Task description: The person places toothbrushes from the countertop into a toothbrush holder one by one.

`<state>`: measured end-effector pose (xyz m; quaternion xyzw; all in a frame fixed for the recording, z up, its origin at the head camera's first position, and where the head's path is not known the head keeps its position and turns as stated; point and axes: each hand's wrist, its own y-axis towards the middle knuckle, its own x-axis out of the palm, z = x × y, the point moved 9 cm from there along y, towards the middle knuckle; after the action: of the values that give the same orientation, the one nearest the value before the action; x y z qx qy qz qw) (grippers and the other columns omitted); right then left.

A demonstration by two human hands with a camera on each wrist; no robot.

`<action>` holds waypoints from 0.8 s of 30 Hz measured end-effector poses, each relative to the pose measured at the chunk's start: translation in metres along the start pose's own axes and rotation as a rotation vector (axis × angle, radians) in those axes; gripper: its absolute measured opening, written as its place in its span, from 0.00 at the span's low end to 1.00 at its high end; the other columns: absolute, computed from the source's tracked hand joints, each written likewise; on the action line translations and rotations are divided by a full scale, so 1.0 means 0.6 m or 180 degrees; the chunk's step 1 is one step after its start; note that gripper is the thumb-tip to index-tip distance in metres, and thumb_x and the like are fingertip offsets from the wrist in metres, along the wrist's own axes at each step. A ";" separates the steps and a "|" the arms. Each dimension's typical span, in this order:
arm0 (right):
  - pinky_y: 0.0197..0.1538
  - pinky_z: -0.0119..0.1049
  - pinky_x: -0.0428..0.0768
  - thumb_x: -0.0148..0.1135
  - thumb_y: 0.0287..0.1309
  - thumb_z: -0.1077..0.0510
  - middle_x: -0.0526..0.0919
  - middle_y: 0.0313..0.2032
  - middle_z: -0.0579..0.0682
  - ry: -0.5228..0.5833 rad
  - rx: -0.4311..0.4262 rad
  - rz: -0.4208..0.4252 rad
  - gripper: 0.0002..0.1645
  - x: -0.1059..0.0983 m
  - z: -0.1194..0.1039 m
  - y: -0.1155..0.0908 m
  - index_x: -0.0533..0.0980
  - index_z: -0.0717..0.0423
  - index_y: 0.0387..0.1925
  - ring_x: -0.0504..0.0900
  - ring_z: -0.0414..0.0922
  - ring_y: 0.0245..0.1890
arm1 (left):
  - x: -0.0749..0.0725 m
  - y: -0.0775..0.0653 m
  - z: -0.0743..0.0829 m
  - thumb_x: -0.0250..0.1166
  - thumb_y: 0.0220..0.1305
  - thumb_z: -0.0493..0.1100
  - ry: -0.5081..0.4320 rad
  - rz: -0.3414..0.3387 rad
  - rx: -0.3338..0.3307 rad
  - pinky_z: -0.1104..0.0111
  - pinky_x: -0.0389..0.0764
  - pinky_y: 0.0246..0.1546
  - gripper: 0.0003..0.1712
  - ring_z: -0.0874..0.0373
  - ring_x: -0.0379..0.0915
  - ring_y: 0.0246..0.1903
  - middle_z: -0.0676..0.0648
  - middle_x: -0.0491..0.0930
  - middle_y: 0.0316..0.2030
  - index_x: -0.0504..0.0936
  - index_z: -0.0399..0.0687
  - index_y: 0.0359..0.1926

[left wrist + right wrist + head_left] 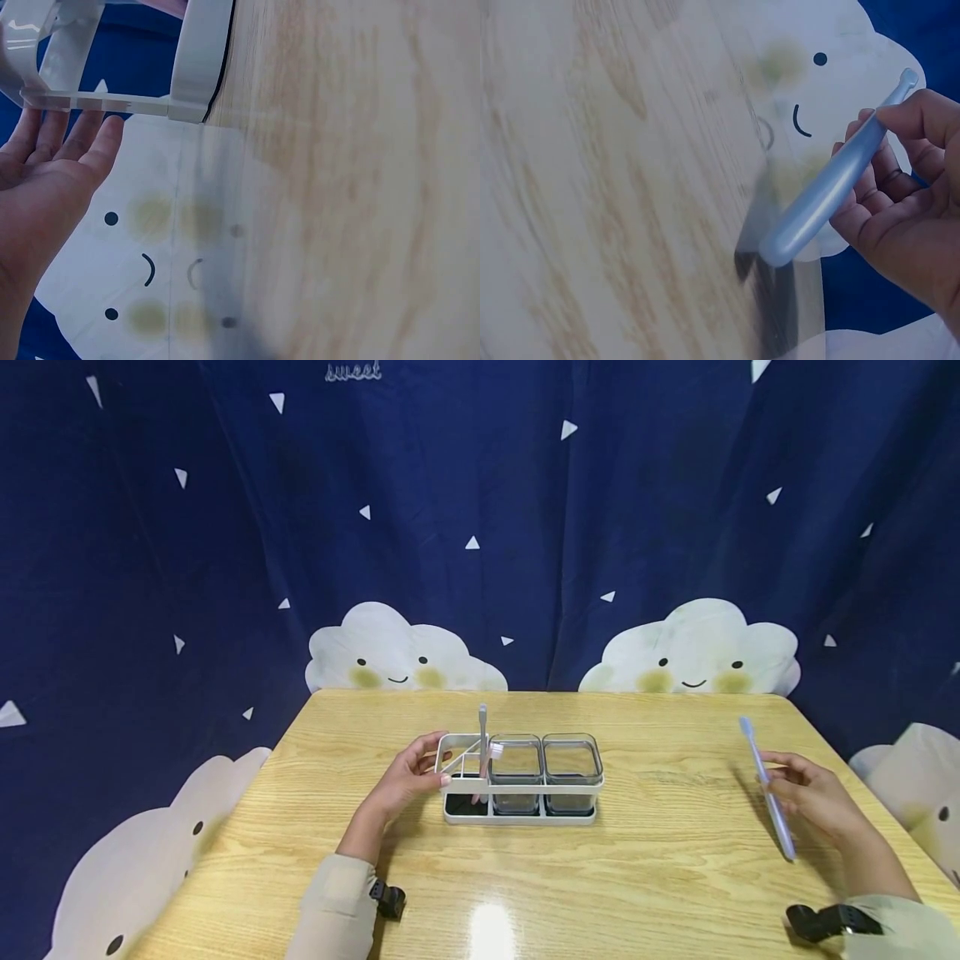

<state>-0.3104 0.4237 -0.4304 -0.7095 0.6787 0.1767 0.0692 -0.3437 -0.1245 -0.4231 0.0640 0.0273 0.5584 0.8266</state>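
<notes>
A white toothbrush holder (517,819) with a black base stands on the table. My left hand (415,774) grips its left end, the thumb on the front rail and the fingers at the side; the left wrist view shows fingertips against the holder's rail (127,103). In the holder's left section a grey toothbrush (483,735) and a pink toothbrush (495,751) stand upright or leaning. Two clear cups (516,760) fill the other sections. Off to the right, my right hand (813,793) pinches a light blue toothbrush (825,195) between thumb and fingers, above the table, tilted.
The wooden table (645,877) reaches back to a dark blue curtain (480,468) with white clouds and triangles. A black wrist camera (388,900) is strapped to the left sleeve, another black camera (825,922) to the right one.
</notes>
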 end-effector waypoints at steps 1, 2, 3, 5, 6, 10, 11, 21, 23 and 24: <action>0.28 0.32 0.74 0.54 0.63 0.64 0.79 0.34 0.42 -0.0024 -0.0001 -0.0006 0.20 0.001 -0.001 0.001 0.73 0.37 0.51 0.76 0.36 0.31 | 0.000 0.000 0.000 0.65 0.50 0.26 0.0006 0.0006 -0.0005 0.67 0.72 0.49 0.40 0.33 0.55 0.60 0.34 0.64 0.59 0.61 0.38 0.65; 0.28 0.32 0.75 0.54 0.63 0.63 0.79 0.34 0.41 -0.0050 0.0012 -0.0005 0.19 0.002 0.000 0.002 0.73 0.36 0.51 0.76 0.35 0.32 | 0.000 0.000 0.000 0.65 0.50 0.26 0.0008 0.0010 -0.0011 0.67 0.72 0.49 0.40 0.33 0.55 0.60 0.34 0.64 0.59 0.61 0.39 0.65; 0.28 0.32 0.75 0.54 0.64 0.62 0.79 0.34 0.42 -0.0059 0.0006 -0.0020 0.19 0.004 -0.001 0.002 0.72 0.36 0.50 0.76 0.35 0.32 | 0.000 0.000 0.001 0.65 0.50 0.26 0.0011 0.0011 -0.0016 0.67 0.72 0.49 0.40 0.33 0.55 0.60 0.34 0.64 0.59 0.61 0.39 0.65; 0.29 0.33 0.75 0.54 0.64 0.62 0.79 0.34 0.41 -0.0060 0.0013 -0.0028 0.16 0.007 -0.005 0.004 0.73 0.39 0.50 0.76 0.35 0.32 | 0.000 0.000 0.001 0.66 0.50 0.26 0.0015 0.0011 -0.0020 0.67 0.72 0.49 0.40 0.34 0.55 0.60 0.34 0.64 0.59 0.61 0.39 0.65; 0.30 0.33 0.76 0.54 0.64 0.61 0.79 0.34 0.41 -0.0056 0.0016 -0.0030 0.15 0.009 -0.007 0.004 0.72 0.40 0.49 0.77 0.35 0.33 | -0.001 0.000 0.001 0.66 0.50 0.26 0.0019 0.0014 -0.0021 0.67 0.72 0.49 0.40 0.34 0.55 0.60 0.34 0.64 0.59 0.61 0.39 0.65; 0.29 0.34 0.76 0.52 0.65 0.63 0.80 0.32 0.39 0.0015 -0.0047 -0.0061 0.12 0.019 -0.026 0.005 0.72 0.45 0.46 0.77 0.36 0.32 | -0.002 0.000 -0.001 0.66 0.50 0.26 0.0037 0.0010 -0.0024 0.67 0.73 0.48 0.40 0.36 0.58 0.60 0.33 0.64 0.59 0.61 0.39 0.65; 0.28 0.34 0.76 0.52 0.65 0.63 0.80 0.32 0.39 0.0016 -0.0065 -0.0067 0.11 0.021 -0.028 0.005 0.72 0.45 0.46 0.77 0.36 0.32 | -0.002 0.000 -0.001 0.66 0.50 0.26 0.0041 0.0008 -0.0024 0.67 0.73 0.48 0.40 0.37 0.58 0.60 0.33 0.63 0.59 0.61 0.39 0.65; 0.27 0.34 0.77 0.53 0.65 0.63 0.79 0.32 0.43 0.0195 -0.0145 0.0012 0.10 0.037 -0.037 0.009 0.72 0.50 0.46 0.78 0.38 0.32 | -0.003 0.000 -0.003 0.66 0.51 0.27 0.0069 0.0002 -0.0017 0.66 0.73 0.47 0.40 0.36 0.58 0.60 0.34 0.63 0.59 0.61 0.40 0.66; 0.28 0.33 0.77 0.52 0.65 0.63 0.79 0.33 0.44 0.0328 -0.0262 -0.0113 0.10 0.048 -0.050 0.006 0.72 0.50 0.47 0.78 0.38 0.32 | -0.003 0.001 -0.004 0.65 0.52 0.26 0.0063 -0.0005 -0.0043 0.66 0.73 0.48 0.40 0.36 0.56 0.60 0.35 0.63 0.60 0.61 0.40 0.66; 0.28 0.33 0.78 0.52 0.65 0.64 0.79 0.33 0.44 0.0397 -0.0279 -0.0130 0.10 0.051 -0.054 0.006 0.71 0.52 0.47 0.78 0.38 0.32 | -0.003 0.001 -0.004 0.65 0.52 0.26 0.0062 -0.0009 -0.0055 0.66 0.73 0.48 0.40 0.36 0.56 0.61 0.35 0.63 0.61 0.60 0.40 0.66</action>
<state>-0.3082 0.3838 -0.4106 -0.7352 0.6587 0.1602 -0.0007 -0.3453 -0.1258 -0.4257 0.0513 0.0306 0.5581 0.8277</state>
